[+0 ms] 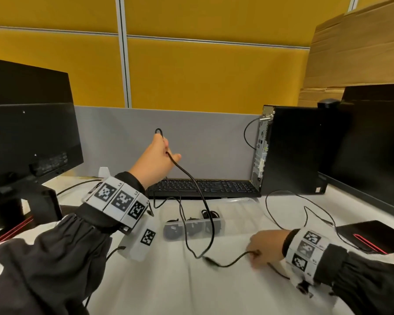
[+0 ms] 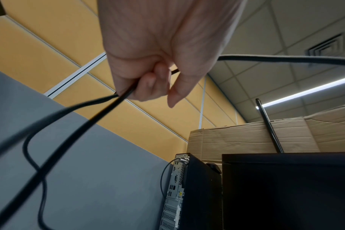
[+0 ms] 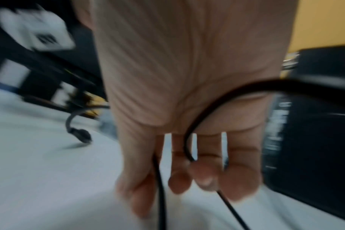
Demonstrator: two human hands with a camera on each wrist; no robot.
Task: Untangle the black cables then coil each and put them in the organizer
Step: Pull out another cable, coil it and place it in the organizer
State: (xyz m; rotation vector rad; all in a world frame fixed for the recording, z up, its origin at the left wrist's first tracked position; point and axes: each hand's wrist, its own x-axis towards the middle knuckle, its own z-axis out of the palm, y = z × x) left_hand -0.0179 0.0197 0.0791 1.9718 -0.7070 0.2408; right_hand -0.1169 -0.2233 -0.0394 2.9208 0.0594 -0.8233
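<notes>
Black cable: hangs from the raised left hand down across the clear organizer to the white desk | Left hand: lifted above the keyboard, fingers curled round a cable loop | Right hand: low on the desk, fingers curled, pinching the cable near its end.

The left hand is raised, arm stretched forward, fingers curled tight. The right hand sits low, fingers curled.
</notes>
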